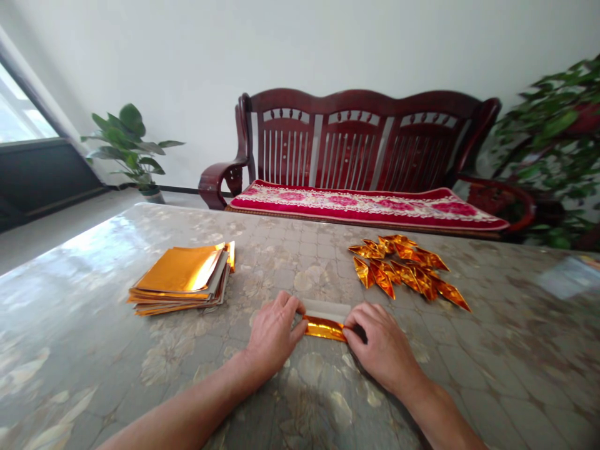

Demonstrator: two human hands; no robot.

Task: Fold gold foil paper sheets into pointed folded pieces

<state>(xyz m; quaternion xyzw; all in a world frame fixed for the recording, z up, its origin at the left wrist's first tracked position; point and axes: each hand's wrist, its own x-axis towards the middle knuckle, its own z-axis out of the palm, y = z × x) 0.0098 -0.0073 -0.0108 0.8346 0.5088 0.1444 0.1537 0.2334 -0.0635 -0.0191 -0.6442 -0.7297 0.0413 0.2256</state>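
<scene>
A sheet of gold foil paper lies partly folded on the table in front of me, its near edge turned up to show shiny gold and its far part pale grey. My left hand pinches its left end between thumb and fingers. At the right end, my right hand grips it the same way. To the left rests a stack of gold foil paper, its sheets slightly uneven. Several folded gold foil pieces with pointed ends lie in a loose cluster beyond my right hand.
The table has a glossy, flower-patterned cover. A clear plastic bag lies near its right edge. Behind the table stands a dark red wooden bench with a red floral cushion. Potted plants flank it.
</scene>
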